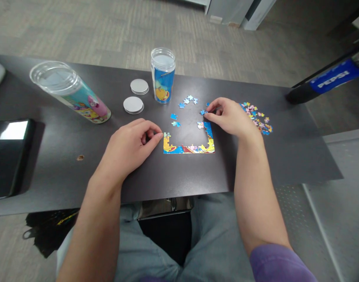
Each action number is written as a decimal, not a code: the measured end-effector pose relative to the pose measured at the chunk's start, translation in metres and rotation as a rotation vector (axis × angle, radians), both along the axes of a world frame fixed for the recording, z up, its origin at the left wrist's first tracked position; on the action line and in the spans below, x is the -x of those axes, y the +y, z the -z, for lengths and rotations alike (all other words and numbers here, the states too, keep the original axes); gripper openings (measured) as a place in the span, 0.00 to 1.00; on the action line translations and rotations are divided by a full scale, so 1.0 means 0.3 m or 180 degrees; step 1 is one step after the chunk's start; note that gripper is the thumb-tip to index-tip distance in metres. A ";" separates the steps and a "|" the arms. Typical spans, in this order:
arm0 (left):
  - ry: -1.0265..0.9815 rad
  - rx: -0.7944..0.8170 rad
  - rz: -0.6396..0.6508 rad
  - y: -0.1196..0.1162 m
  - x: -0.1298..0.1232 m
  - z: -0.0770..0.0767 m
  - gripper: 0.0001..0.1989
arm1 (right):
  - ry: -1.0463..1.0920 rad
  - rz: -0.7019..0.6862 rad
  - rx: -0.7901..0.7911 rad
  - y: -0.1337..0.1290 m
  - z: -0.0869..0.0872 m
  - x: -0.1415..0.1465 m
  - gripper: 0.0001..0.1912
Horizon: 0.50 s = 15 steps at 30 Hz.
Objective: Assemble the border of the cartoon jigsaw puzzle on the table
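A partly joined jigsaw puzzle [188, 149] lies on the table, its bottom row and parts of both sides linked around a bare middle. At its left edge rests my left hand [132, 143], fingers curled, thumb and forefinger tips together, with nothing visible in them. My right hand [229, 115] is above the puzzle's top right corner, thumb and forefinger closed on a blue puzzle piece [203, 112]. Beyond the puzzle lie several loose blue pieces [190, 98]. A heap of mixed pieces [260, 117] sits right of my right hand, partly hidden by it.
A clear-topped cartoon canister [163, 78] stands behind the pieces; a larger canister [76, 94] is at left. White round lids [133, 105] lie between them. A black device [9, 156] lies far left, and a Pepsi bottle [329, 78] is at the right end of the dark table [179, 176].
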<state>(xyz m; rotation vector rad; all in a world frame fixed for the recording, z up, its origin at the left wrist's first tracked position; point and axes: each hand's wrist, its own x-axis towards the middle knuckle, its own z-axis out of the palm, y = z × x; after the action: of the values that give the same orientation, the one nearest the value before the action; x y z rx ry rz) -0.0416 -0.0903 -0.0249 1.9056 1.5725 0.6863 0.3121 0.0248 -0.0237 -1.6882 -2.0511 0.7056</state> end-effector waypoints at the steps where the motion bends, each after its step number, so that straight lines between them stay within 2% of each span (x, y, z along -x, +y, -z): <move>1: 0.0007 -0.0002 0.0002 -0.001 0.000 -0.001 0.19 | 0.0070 -0.0032 0.0030 -0.001 0.000 0.000 0.11; 8: 0.0014 -0.0013 0.0004 -0.002 0.000 0.001 0.20 | 0.0620 -0.0241 0.0026 -0.011 -0.006 0.026 0.08; 12: 0.0023 -0.0029 0.0019 -0.001 0.002 0.006 0.20 | 0.1184 -0.0540 0.0050 -0.026 -0.023 0.054 0.10; 15: 0.0032 -0.0007 0.0002 -0.001 0.002 0.006 0.20 | 0.1311 -0.0619 0.0155 -0.028 -0.026 0.062 0.11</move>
<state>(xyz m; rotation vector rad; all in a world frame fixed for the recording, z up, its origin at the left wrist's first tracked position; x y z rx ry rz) -0.0421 -0.0908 -0.0266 1.9136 1.5779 0.6796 0.2935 0.0164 -0.0158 -1.2457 -1.9236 1.0738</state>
